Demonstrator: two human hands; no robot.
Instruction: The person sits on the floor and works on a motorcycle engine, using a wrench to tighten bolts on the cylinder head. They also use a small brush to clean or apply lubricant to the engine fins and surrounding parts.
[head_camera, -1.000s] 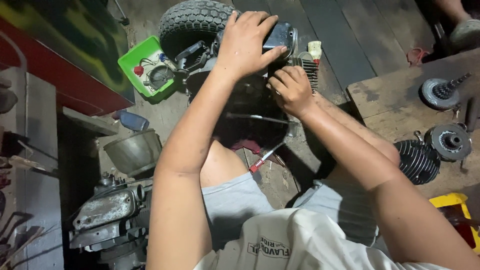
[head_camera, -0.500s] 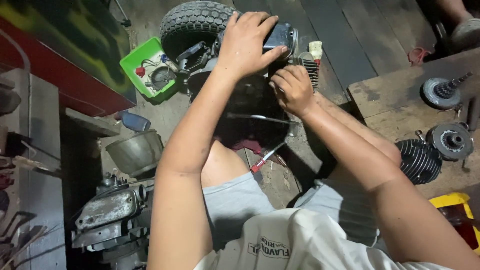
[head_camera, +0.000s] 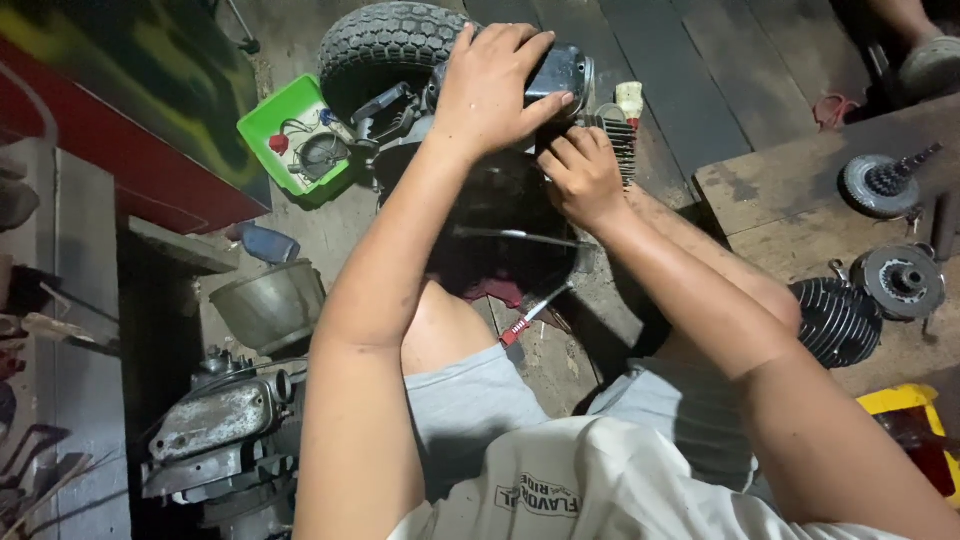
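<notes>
A small engine (head_camera: 470, 130) sits on the floor (head_camera: 690, 70) in front of the seated person, hard against a knobbly black tyre (head_camera: 385, 45) behind it. The left hand (head_camera: 495, 85) lies flat on top of the engine, fingers spread and curled over its grey metal cover (head_camera: 565, 70). The right hand (head_camera: 580, 175) is just beside it, fingers bunched together and pressed against the engine's side next to the ribbed cooling fins (head_camera: 622, 145); what they pinch, if anything, cannot be made out. Beneath both hands stands a dark round pan (head_camera: 510, 240), and a screwdriver with a red-and-white handle (head_camera: 525, 320) lies near its closer rim. To the left of the tyre is a green tray (head_camera: 265, 130) of small parts, with a dented metal bowl (head_camera: 270, 305) and another engine block (head_camera: 215, 425) nearer the person. On the wooden surface (head_camera: 760, 200) at right rest a finned black cylinder (head_camera: 835, 320) and two round toothed metal parts (head_camera: 880, 185).
</notes>
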